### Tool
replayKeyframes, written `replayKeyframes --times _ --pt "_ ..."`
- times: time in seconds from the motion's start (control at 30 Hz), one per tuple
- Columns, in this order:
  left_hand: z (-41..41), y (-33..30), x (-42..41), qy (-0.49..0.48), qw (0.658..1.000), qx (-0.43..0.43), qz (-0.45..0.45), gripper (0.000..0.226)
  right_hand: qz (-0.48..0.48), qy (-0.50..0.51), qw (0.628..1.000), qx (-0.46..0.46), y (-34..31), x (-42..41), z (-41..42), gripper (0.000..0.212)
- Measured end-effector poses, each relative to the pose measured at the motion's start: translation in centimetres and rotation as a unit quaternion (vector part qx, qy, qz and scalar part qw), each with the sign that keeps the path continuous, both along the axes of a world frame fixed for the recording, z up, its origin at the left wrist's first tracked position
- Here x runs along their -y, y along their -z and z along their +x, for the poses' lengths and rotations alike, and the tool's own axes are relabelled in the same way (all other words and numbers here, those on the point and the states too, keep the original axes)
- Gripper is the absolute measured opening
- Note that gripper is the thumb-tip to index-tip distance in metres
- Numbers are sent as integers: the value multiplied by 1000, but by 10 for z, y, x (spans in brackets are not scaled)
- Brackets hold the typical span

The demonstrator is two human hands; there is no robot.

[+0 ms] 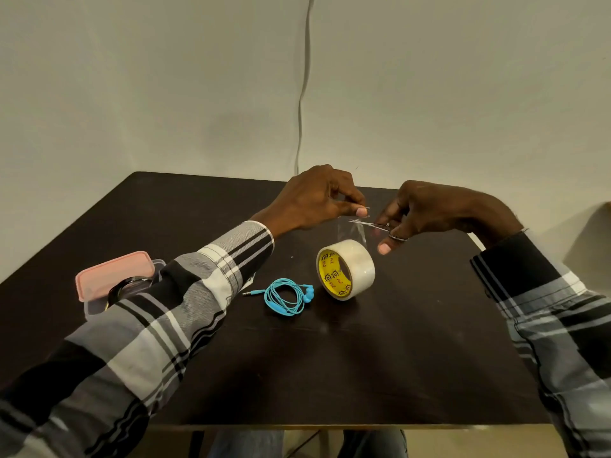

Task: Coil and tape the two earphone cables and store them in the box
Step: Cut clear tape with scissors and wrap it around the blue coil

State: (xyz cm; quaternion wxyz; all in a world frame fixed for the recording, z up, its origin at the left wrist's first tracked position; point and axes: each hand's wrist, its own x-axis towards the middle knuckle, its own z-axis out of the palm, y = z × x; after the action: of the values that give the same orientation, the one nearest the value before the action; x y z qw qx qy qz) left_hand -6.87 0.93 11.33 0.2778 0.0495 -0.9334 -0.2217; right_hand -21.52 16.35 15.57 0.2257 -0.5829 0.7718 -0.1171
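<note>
Your left hand (317, 196) hangs above the tape roll (345, 269), its fingers (358, 211) curled and pinching the free end of a clear tape strip (355, 231) that rises from the roll. The strip stands stretched between the roll and your pinch. Your right hand (429, 213) is just to the right of the strip and above the roll, its fingers threaded through the loops of small metal scissors (380, 225) and gripping them; the blades point left and reach the strip near its top edge. Whether the blades have closed on the tape you cannot tell from this view.

The tape roll stands on its edge on the dark bench (363, 358), yellow core facing you. The blue earphone cable (286, 296) lies coiled on the bench just left of the roll, below both hands and touching neither, its plug poking out to the left and its earbuds on the side nearest the roll. Well to the left of the roll, the box (96, 305) with a pink lid (112, 271) sits partly hidden behind your left sleeve (158, 322), and a dark coiled thing shows inside it, too hidden to name.
</note>
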Motion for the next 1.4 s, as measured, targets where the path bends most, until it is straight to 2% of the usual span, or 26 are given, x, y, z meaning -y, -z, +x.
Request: replayKeyframes --times 0.27,0.33,0.5,0.9,1.0,1.17,1.23,1.33,1.4 --pt "-2 11 5 -1 995 -40 91 21 -14 -2 1000 16 -1 -2 -2 23" --pt "-2 9 4 2 995 -34 90 21 -10 2 1000 3 -2 -3 -2 28" --pt "-2 7 5 2 998 -11 56 17 26 39 996 -76 -7 -7 -6 60" --pt "-1 3 4 22 999 12 22 19 45 7 998 -50 -9 -1 -1 45" --pt "-1 3 3 24 1000 10 18 18 31 0 999 -22 -7 1 0 32" --pt "-2 5 1 20 999 12 22 20 36 -33 999 -7 -2 4 2 39" --pt "-1 8 2 13 1000 13 24 21 35 -31 999 1 0 5 0 33" --pt "-2 9 1 6 997 -12 74 19 33 -26 999 15 0 3 -1 9" --pt "-2 6 0 1 991 -57 120 17 35 -26 999 0 2 3 -3 23"
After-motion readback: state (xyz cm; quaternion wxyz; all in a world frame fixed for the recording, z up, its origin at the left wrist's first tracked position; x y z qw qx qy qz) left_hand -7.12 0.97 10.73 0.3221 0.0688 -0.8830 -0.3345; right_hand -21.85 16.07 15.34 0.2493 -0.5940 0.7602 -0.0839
